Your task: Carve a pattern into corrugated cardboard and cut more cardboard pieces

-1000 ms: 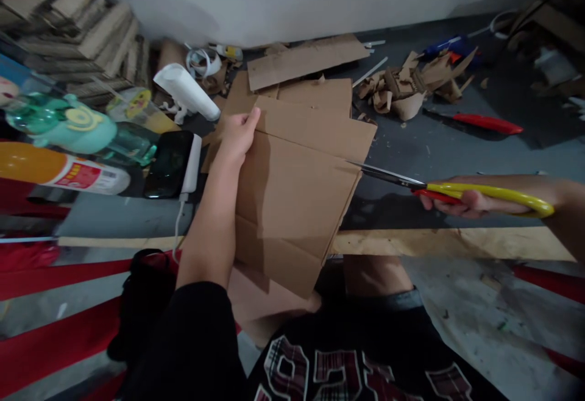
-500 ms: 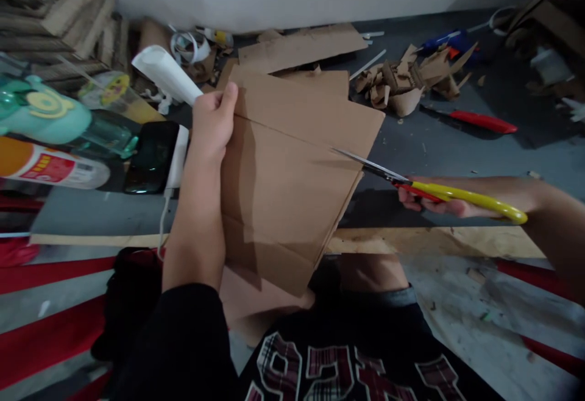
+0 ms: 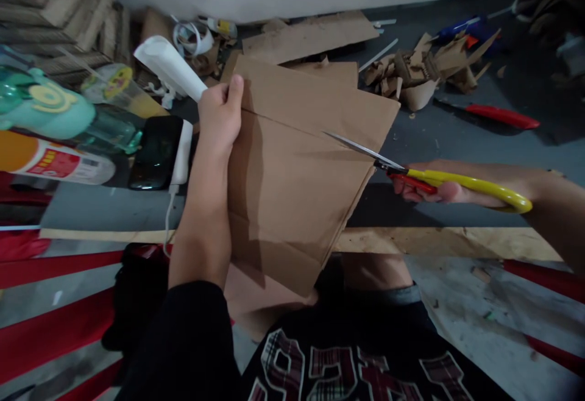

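My left hand (image 3: 222,111) is closed round the left edge of a large brown cardboard piece (image 3: 297,175), thumb on top. A rolled white paper (image 3: 169,67) sticks out behind that hand; whether the hand also grips it I cannot tell. The cardboard is creased and has a long slit or fold line running from near my thumb toward the right. In my right hand (image 3: 429,184) are scissors (image 3: 475,188) with yellow and red handles. Their upper blade lies over the cardboard's face, and the lower blade is hidden beneath it.
Cardboard scraps (image 3: 411,75), a red-handled knife (image 3: 503,116) and a blue glue gun (image 3: 461,29) lie at the back right. To the left are a black phone (image 3: 155,152), a white charger (image 3: 183,154), an orange-capped bottle (image 3: 55,157), a teal bottle (image 3: 50,102) and a drink cup (image 3: 123,90).
The scissors have moved slightly farther into the cardboard relative to its right edge. The whole view has shifted a little, and my left hand keeps its hold.
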Demonstrator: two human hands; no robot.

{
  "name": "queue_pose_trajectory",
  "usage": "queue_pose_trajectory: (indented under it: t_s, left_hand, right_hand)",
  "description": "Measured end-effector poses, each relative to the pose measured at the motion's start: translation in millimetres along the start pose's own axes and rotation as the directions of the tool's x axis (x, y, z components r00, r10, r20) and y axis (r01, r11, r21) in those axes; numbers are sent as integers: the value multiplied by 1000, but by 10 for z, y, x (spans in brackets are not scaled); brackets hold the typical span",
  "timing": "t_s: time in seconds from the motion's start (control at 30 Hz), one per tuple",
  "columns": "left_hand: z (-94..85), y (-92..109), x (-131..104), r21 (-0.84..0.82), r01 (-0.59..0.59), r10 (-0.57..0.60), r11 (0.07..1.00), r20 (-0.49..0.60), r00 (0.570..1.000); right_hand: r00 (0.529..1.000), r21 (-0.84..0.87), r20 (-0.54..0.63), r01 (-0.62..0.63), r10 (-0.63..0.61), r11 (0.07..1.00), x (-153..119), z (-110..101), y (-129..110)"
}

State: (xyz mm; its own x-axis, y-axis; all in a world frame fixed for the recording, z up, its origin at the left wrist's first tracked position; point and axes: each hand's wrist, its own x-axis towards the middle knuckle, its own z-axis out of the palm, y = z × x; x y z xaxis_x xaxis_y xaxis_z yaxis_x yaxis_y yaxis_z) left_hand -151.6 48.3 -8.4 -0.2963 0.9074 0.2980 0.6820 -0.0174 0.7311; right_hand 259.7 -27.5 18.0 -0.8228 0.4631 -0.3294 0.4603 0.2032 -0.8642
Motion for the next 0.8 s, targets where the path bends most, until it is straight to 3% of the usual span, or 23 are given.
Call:
queue_pose_trajectory:
  t_s: [0.1, 0.17, 0.23, 0.3, 0.37, 0.47, 0.53, 0.8]
  left_hand:
    - [17, 53, -24, 75, 23, -22, 997, -22, 1000]
    - [12, 103, -49, 96, 55, -53, 994, -22, 998]
    - [1, 157, -78, 89, 82, -80, 993, -23, 997]
    - [-3, 210, -106, 55, 100, -98, 994, -27, 995]
    - [8, 254, -125, 39, 104, -103, 994, -30, 994]
    - [51, 291, -134, 88, 87, -85, 992, -32, 996]
    - [82, 300, -134, 134, 71, -68, 988, -26, 997]
    - [135, 371, -113, 301, -38, 46, 953, -18, 999]
  right_hand:
    - [995, -148, -29, -101, 98, 984, 31, -5, -121]
    - [983, -209, -109, -170, 150, 963, 33, -4, -141]
    - [977, -81, -91, -202, 194, 976, 14, -1, -131]
    - [978, 176, 46, -210, 205, 962, -31, -5, -125]
    - [980, 277, 98, -196, 176, 941, -87, -25, -131]
    - [993, -19, -34, -112, 111, 994, -155, -71, -133]
    - [993, -143, -51, -108, 102, 984, -176, -88, -114]
    - [945, -146, -23, -326, 326, 934, -193, -74, 5]
